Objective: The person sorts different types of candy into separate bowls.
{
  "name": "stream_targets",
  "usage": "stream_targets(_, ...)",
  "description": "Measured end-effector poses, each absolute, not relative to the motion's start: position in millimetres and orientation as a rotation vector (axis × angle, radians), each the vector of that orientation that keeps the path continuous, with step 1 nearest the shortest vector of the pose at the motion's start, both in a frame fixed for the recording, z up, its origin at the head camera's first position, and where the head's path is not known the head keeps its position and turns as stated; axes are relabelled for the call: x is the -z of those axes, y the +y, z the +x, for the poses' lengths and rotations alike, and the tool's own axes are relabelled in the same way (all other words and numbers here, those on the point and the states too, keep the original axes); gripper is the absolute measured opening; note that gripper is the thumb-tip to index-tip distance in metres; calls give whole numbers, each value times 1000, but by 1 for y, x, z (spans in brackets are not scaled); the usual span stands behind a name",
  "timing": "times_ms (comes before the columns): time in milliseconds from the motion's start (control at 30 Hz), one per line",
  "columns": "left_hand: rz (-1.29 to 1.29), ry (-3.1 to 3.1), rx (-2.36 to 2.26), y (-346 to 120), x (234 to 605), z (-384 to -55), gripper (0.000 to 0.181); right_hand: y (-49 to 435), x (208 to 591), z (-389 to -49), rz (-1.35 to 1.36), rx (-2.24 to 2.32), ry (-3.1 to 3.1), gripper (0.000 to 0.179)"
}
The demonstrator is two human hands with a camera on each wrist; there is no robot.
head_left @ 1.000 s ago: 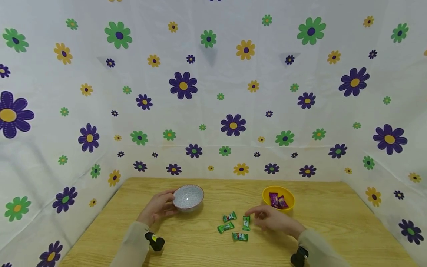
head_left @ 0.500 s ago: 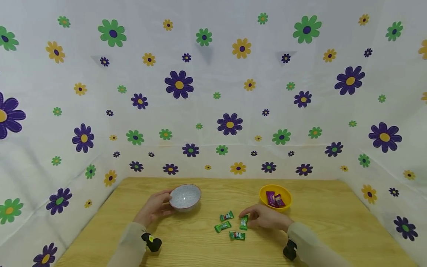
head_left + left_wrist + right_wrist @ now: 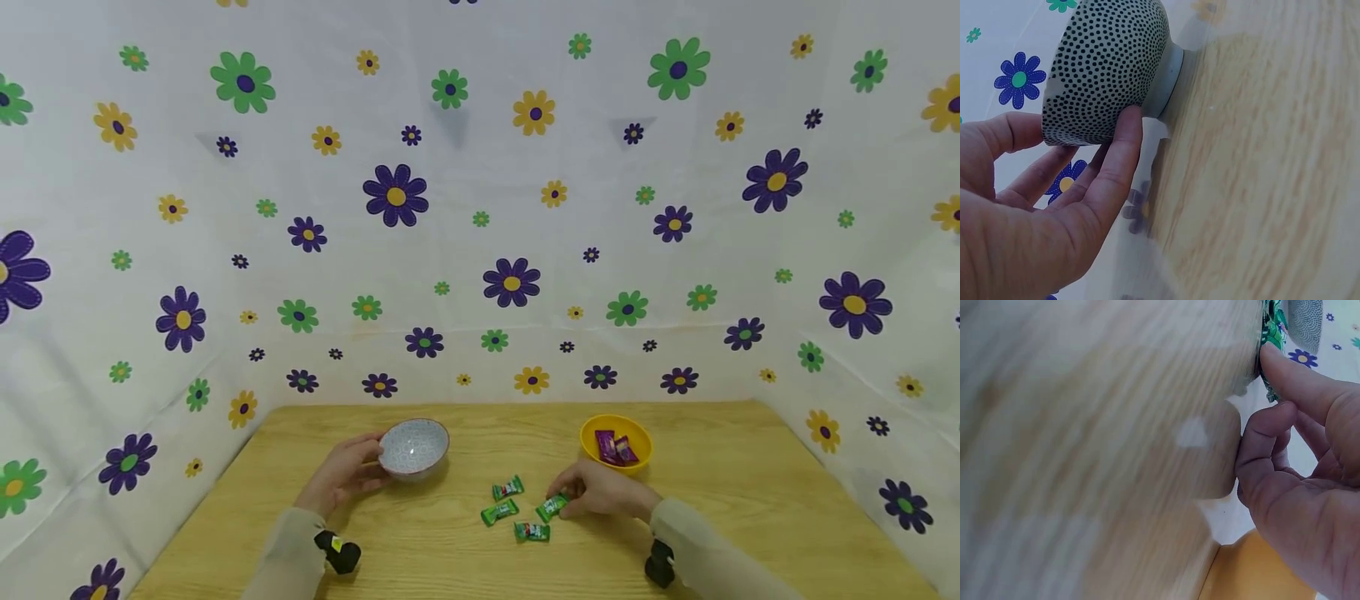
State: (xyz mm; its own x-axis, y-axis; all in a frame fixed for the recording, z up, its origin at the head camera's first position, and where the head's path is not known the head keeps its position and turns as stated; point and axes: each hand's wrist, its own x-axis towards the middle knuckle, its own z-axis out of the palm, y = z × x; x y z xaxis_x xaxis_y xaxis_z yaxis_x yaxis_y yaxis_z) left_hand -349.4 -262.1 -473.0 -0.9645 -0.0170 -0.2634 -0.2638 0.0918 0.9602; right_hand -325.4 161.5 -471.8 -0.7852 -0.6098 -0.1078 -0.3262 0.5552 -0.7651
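My left hand (image 3: pixel 347 473) holds the left side of a patterned bowl (image 3: pixel 414 448) with a reddish rim. In the left wrist view the bowl's outer wall (image 3: pixel 1107 69) is dotted black on white; thumb and fingers lie on either side near its rim, and the foot is at the tabletop. My right hand (image 3: pixel 600 490) pinches a green-wrapped candy (image 3: pixel 551 507) on the table between thumb and finger. The right wrist view shows the thumb against that green wrapper (image 3: pixel 1272 331). Beside it lie more green candies: an upper one (image 3: pixel 507 487), a middle one (image 3: pixel 499 512) and a lower one (image 3: pixel 532 532).
A yellow bowl (image 3: pixel 643 454) with purple-wrapped candies (image 3: pixel 609 447) stands just behind my right hand. The wooden table (image 3: pixel 420 546) meets a white flower-print cloth (image 3: pixel 480 250) at its back and sides. Each wrist carries a small black camera.
My right hand has moved left onto the nearest green candy and closed its thumb and finger on it; the candy has turned to a slant. The left hand stays at the bowl.
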Motion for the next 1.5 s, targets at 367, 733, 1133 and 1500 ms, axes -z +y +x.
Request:
stream_targets(367,-262,2178,-1982,-261,473,-348,52,165,477,-327,-787,1084,2436,15)
stream_targets(733,-244,2179,-1978,-264,475,-351,52,164,475,-325,-734,1093,2436,11)
stream_targets(1133,-239,2171,-1988,-264,473,-348,52,163,474,-325,-703,1192,2406,9)
stream_targets(1500,-253,2141,-2015,-264,474,-350,53,161,475,-332,-739,1261,2354,13)
